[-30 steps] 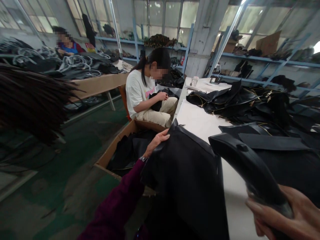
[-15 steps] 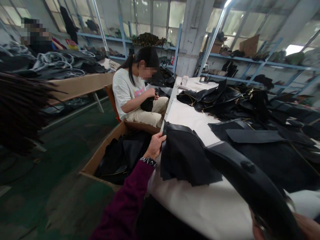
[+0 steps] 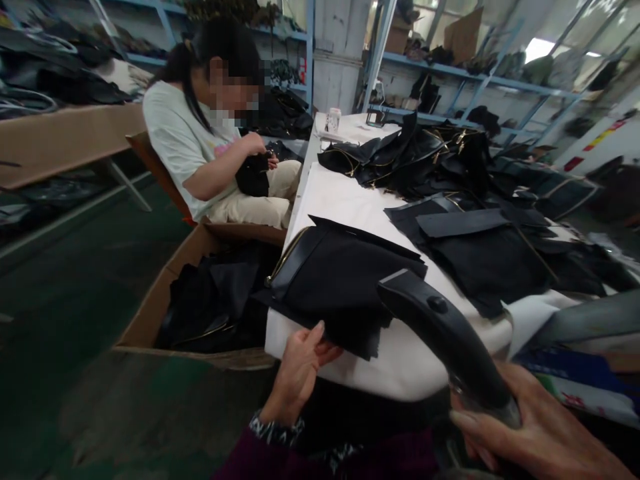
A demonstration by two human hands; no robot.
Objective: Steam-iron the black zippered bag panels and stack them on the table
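Cardboard box (image 3: 150, 313) on the floor at left, black pieces inside. A seated person (image 3: 190, 147) behind it works on a small dark item in their lap. Left hand (image 3: 300, 373) pinches the near edge of the black fabric piece (image 3: 340, 280), which lies flat at the table (image 3: 340, 207) corner. Right hand (image 3: 530, 433) is wrapped around the black handled tool (image 3: 440, 333), raised over the table's near edge. Pile of black pieces (image 3: 480, 247) further right.

You have two hands in view, left hand (image 3: 299, 377) and right hand (image 3: 535, 437), one black handled tool (image 3: 440, 327), one folded black piece (image 3: 345, 280), one cardboard box (image 3: 150, 313), one seated co-worker (image 3: 200, 153), one cup (image 3: 333, 121).
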